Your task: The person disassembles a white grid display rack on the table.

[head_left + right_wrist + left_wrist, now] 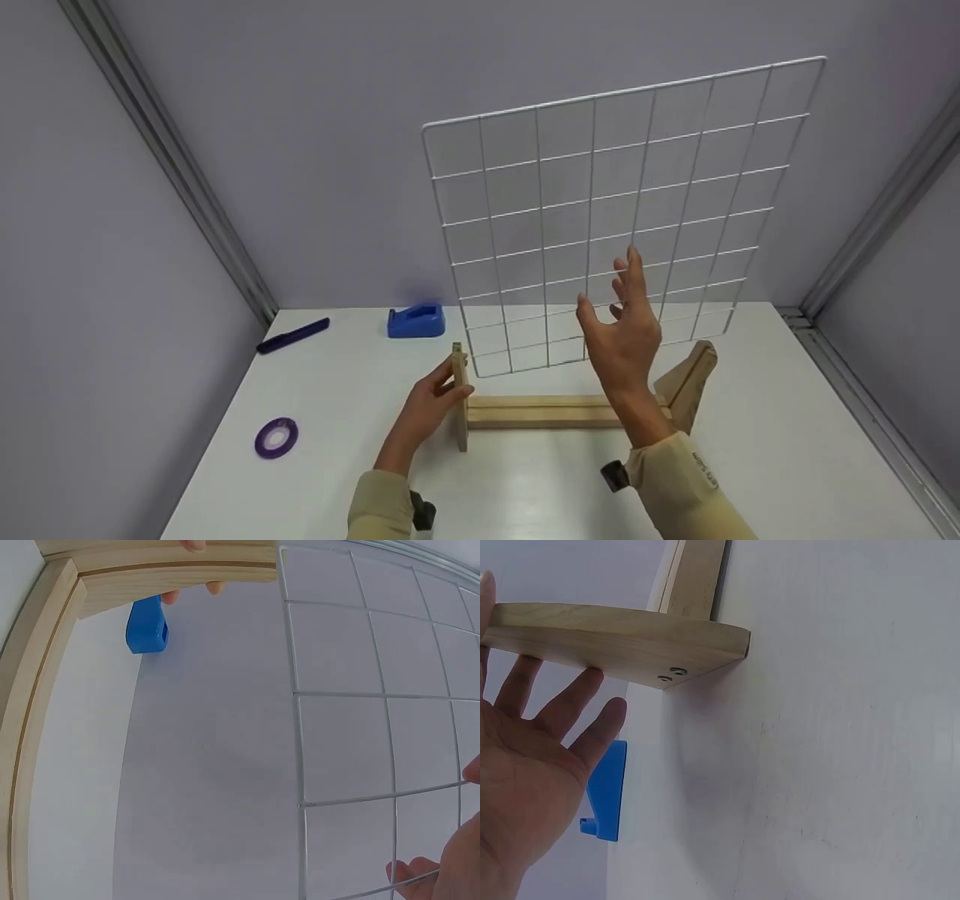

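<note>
A wooden stand with a grooved crossbar [547, 417] lies on the table, a side panel at each end. My left hand [429, 409] grips the left side panel [460, 431], thumb on the inner face and fingers on the outer; two screw heads [678, 671] show there. Above the stand a white wire grid [591, 199] hangs tilted, its right side higher. My right hand [626, 345] holds the grid's lower part, thumb and fingertips among the wires; the exact contact is partly hidden. The grid's lower left corner is close to the left panel. The right side panel [691, 382] flares outward.
A blue tape dispenser [417, 322] stands at the table's back edge, behind the left panel. To its left lies a dark blue, slim, long object [292, 336]. A purple ring-shaped roll [263, 442] lies at the left. Grey walls enclose the table.
</note>
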Motion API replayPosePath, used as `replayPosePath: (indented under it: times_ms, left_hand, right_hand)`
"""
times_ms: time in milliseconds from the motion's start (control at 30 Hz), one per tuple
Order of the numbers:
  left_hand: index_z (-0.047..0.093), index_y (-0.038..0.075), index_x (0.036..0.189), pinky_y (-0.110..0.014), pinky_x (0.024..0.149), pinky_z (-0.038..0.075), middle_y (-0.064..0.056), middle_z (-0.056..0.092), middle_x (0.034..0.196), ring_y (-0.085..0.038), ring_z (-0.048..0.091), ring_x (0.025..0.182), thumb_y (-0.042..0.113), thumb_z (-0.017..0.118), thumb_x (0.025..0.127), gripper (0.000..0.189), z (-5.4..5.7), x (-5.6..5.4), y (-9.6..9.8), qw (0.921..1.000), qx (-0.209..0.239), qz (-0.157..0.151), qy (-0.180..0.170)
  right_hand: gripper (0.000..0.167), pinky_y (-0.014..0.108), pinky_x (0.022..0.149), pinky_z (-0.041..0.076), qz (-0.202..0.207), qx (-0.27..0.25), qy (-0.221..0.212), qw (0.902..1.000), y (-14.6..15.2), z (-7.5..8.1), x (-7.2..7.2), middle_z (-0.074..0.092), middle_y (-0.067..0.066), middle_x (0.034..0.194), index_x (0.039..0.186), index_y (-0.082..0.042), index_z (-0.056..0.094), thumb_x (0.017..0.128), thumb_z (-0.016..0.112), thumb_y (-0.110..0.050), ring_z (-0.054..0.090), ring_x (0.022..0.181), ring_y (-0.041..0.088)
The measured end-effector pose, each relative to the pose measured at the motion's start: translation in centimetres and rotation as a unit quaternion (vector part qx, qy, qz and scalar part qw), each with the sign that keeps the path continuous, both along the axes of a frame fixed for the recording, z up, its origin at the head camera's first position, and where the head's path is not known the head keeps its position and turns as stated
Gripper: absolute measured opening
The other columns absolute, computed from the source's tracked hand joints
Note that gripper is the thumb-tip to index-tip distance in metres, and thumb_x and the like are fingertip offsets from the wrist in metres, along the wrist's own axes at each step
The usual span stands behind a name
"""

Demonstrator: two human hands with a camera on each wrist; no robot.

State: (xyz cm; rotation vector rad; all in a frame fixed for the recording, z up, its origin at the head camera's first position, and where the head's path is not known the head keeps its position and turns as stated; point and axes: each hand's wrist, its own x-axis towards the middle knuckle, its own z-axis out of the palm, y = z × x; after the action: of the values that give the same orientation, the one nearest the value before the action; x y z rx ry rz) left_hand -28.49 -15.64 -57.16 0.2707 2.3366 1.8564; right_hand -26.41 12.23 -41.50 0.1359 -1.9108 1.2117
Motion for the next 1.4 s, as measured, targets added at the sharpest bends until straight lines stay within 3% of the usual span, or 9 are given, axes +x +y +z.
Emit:
replayPosePath:
  times_ms: [400,700,933,1133,1200,1233,1367,1400]
  left_hand:
    - [0.033,0.023,0.160,-0.047,0.117,0.041,-0.011,0.037,0.163,-0.034,0.042,0.147,0.043,0.070,0.095,0.077,-0.1,0.3,0.1,0.9998,-0.008,0.017,0.005]
    - [0.039,0.017,0.157,-0.048,0.125,0.028,-0.009,0.039,0.163,-0.031,0.032,0.153,0.045,0.072,0.092,0.079,-0.6,0.4,-0.7,0.9991,-0.009,0.036,0.023]
    - [0.036,0.020,0.159,-0.052,0.124,0.029,-0.006,0.041,0.161,-0.031,0.032,0.153,0.055,0.074,0.086,0.089,-0.9,0.6,-0.8,0.9972,-0.019,0.071,0.013]
    - [0.036,0.022,0.159,-0.052,0.124,0.029,-0.003,0.042,0.161,-0.030,0.033,0.153,0.057,0.075,0.085,0.090,-1.1,0.8,-0.7,0.9960,-0.011,0.087,0.015]
    - [0.036,0.021,0.159,-0.051,0.124,0.030,-0.004,0.041,0.161,-0.030,0.035,0.152,0.057,0.074,0.085,0.091,-1.2,0.9,-0.7,0.9957,-0.013,0.090,0.018]
    - [0.035,0.020,0.159,-0.051,0.124,0.030,-0.004,0.041,0.161,-0.029,0.035,0.152,0.058,0.074,0.085,0.091,-1.2,1.0,-0.7,0.9956,-0.015,0.091,0.019]
    - [0.035,0.018,0.159,-0.049,0.123,0.032,-0.005,0.041,0.161,-0.028,0.039,0.150,0.055,0.073,0.087,0.089,-1.2,1.2,-0.7,0.9945,-0.020,0.100,0.024]
    - [0.036,0.018,0.159,-0.049,0.123,0.032,-0.005,0.042,0.161,-0.029,0.039,0.150,0.055,0.073,0.087,0.089,-1.2,1.2,-0.7,0.9941,-0.022,0.103,0.026]
  right_hand:
    - [0.083,0.049,0.099,0.057,0.010,0.022,-0.016,0.9996,1.9,-0.1,0.9,0.050,0.010,0.155,0.159,-0.017,0.035,0.088,0.075,-0.006,0.058,0.135,0.030]
    - [0.085,0.046,0.106,0.053,0.001,0.033,-0.062,0.9975,3.0,-0.2,1.5,0.044,0.002,0.159,0.161,-0.025,0.031,0.090,0.074,-0.010,0.055,0.138,0.029]
    - [0.081,0.052,0.108,0.049,0.012,0.031,-0.029,0.9990,3.6,-0.8,1.5,0.046,0.007,0.158,0.157,-0.017,0.039,0.086,0.074,0.000,0.055,0.136,0.035]
    - [0.081,0.052,0.108,0.048,0.000,0.045,-0.032,0.9985,4.1,-1.7,1.6,0.048,0.009,0.157,0.156,-0.019,0.041,0.085,0.075,0.002,0.055,0.136,0.034]
    - [0.081,0.040,0.099,0.057,-0.006,0.051,-0.034,0.9981,4.3,-2.0,1.7,0.050,0.011,0.155,0.156,-0.018,0.042,0.085,0.075,0.002,0.071,0.108,0.029]
    - [0.081,0.036,0.091,0.058,-0.010,0.054,-0.036,0.9978,4.4,-2.1,1.7,0.051,0.012,0.153,0.156,-0.018,0.042,0.085,0.075,0.002,0.071,0.098,0.027]
    - [0.082,0.031,0.075,0.047,-0.018,0.059,-0.052,0.9968,4.9,-2.6,1.6,0.052,0.013,0.152,0.156,-0.019,0.041,0.085,0.077,0.000,0.060,0.082,0.023]
    - [0.083,0.028,0.080,0.047,-0.017,0.059,-0.056,0.9966,5.1,-2.8,1.6,0.052,0.012,0.153,0.156,-0.020,0.041,0.085,0.077,0.000,0.060,0.090,0.024]
